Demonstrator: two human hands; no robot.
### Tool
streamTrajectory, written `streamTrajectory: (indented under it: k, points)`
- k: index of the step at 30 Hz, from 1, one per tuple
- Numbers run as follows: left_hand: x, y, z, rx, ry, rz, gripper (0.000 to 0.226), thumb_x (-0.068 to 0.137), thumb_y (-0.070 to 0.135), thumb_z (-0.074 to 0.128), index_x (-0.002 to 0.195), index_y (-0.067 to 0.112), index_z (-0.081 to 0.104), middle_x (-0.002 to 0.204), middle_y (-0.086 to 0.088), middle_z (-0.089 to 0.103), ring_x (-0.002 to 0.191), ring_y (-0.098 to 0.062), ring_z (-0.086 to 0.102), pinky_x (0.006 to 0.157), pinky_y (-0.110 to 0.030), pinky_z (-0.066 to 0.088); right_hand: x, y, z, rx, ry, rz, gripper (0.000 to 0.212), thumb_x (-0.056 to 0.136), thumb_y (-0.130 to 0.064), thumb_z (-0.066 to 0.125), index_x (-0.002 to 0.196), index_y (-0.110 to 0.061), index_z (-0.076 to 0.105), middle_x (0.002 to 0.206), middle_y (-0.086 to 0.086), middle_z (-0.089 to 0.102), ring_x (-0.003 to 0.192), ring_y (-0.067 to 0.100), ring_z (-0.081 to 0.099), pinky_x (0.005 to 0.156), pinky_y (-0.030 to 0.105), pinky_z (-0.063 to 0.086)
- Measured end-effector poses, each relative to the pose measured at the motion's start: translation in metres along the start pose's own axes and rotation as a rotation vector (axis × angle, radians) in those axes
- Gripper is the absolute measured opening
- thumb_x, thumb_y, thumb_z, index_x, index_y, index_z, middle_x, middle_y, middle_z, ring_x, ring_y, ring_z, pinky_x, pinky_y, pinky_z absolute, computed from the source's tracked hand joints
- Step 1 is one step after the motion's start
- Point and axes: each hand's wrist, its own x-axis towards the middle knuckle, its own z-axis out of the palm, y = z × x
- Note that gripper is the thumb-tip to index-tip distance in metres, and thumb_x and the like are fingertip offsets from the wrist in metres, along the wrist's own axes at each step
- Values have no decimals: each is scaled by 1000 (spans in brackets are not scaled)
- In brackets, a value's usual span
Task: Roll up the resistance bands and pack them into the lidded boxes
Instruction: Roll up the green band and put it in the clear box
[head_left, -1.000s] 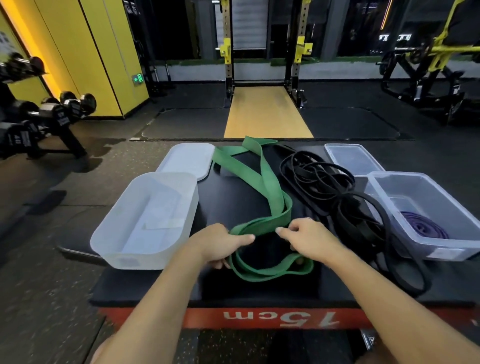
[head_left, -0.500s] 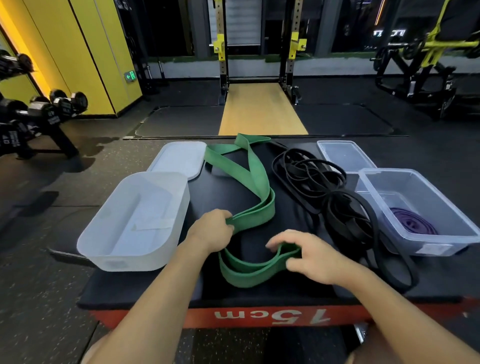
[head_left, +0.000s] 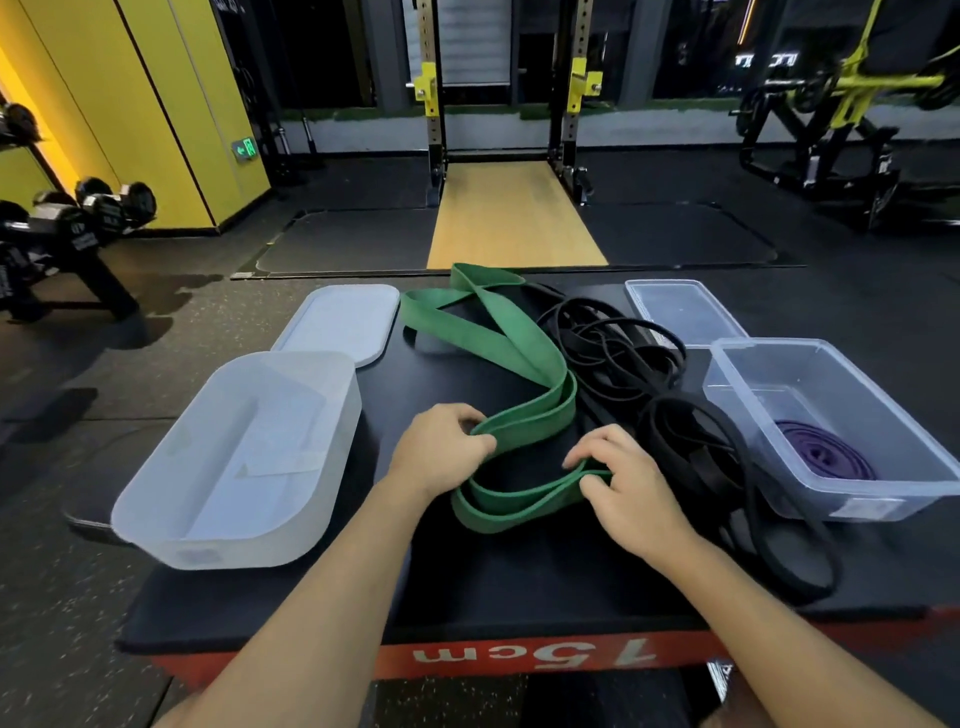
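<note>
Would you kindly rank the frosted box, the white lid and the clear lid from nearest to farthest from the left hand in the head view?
1. Frosted box, just left of the left hand.
2. White lid, behind that box.
3. Clear lid, far right corner.

Ur in a gym btw: black tabletop w/ a red front edge marked 15cm, dumbbells racked far left by the yellow wall, green exit sign on it, squat rack + wood platform straight ahead, yellow-black machine far right.
</note>
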Motion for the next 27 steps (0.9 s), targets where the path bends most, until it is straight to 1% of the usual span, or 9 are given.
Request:
streamTrajectory:
  k: [3,6,11,15,17,20,22,25,27]
  points:
    - [11,-1,0,61,31,-12,60,79,51,71,135,32,65,130,6,68,117,-18,64,97,-38,53,6,-6,4,68,-33,6,45,80,12,56,88,-28,73,103,-13,57,100,7,58,86,19,45]
    - [28,10,6,266,-69,51,85,78,71,73,149,29,52,146,4,58,132,-21,57,104,-42,51,9,-9,5,110,-5,-27,46,76,17,56,88,-23,74,101,-11,59,100,8,60,83,14,44]
    - [53,33,34,555,-150,281,33,107,32,50,139,21,51,133,-7,53,118,-36,60,96,-50,51,6,-5,6,69,17,-52,49,73,10,62,105,-27,71,106,-16,57,103,7,61,88,9,41]
    - [62,48,37,57,186,437,10,110,28,44,114,19,46,107,0,54,92,-31,59,77,-47,48,3,-7,11,-6,-9,-134,37,72,0,58,94,-25,73,99,-17,53,91,7,59,79,14,44]
    - [72,43,29,134,334,374,17,110,26,43,125,18,46,117,-3,51,95,-30,58,73,-45,45,4,-6,11,-1,-18,-138,32,74,-2,56,89,-24,74,97,-17,53,89,9,60,77,19,47]
    - [78,30,14,594,19,57,48,102,7,45,148,16,35,142,-12,42,120,-37,56,82,-47,44,8,-5,11,51,-15,-98,31,76,-2,56,87,-22,77,94,-17,55,90,9,61,78,19,47]
    - [74,31,9,747,-77,-56,57,98,3,47,151,16,32,146,-15,38,124,-40,55,84,-43,43,8,-5,12,56,-28,-80,33,77,-4,57,93,-23,78,95,-17,55,92,9,61,79,20,48]
    - [77,31,0,689,-15,-101,46,99,8,46,144,15,38,145,-15,38,122,-40,56,81,-42,39,5,-4,10,49,-32,-79,44,75,-10,57,112,-26,74,104,-17,55,95,9,61,83,17,47]
    - [85,20,-4,331,43,-114,33,102,13,45,135,13,46,139,-17,48,114,-40,58,84,-45,42,4,-2,10,80,0,-60,55,73,-10,60,125,-27,68,110,-15,56,104,6,60,89,12,44]
